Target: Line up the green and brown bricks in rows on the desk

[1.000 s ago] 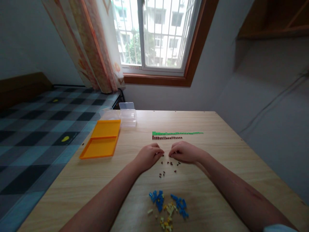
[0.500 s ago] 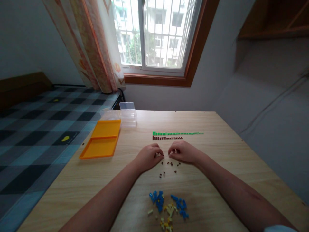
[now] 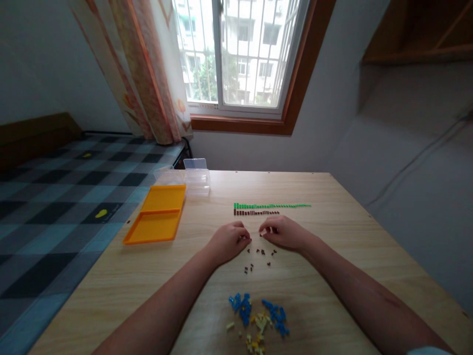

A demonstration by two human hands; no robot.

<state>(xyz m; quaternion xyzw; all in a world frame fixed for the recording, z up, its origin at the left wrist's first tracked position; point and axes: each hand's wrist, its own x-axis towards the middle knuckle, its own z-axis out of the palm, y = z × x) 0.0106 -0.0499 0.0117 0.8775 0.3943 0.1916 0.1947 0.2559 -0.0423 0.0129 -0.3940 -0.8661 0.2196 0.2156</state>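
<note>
My left hand (image 3: 229,241) is closed in a pinch over the table, a tiny dark brown building brick (image 3: 251,239) showing at its fingertips. Facing it, my right hand (image 3: 283,230) has its thumb and finger bent together around another small brown brick (image 3: 260,235), mostly hidden. Just nearer to me lie several loose brown bricks (image 3: 263,252). Beyond the hands runs a row of brown bricks (image 3: 252,213), with a longer row of green bricks (image 3: 254,206) behind it, both going from larger on the left to smaller on the right.
Blue bricks (image 3: 245,309) and yellow bricks (image 3: 261,321) lie in a loose pile near me. An orange tray (image 3: 157,226) with two halves rests at the left, with clear plastic boxes (image 3: 197,181) behind it. A bed (image 3: 92,172) adjoins the table's left side.
My right hand's fingertips have shifted very slightly away from the left hand, and a brown brick shows there more plainly. My left hand stays nearly where it was.
</note>
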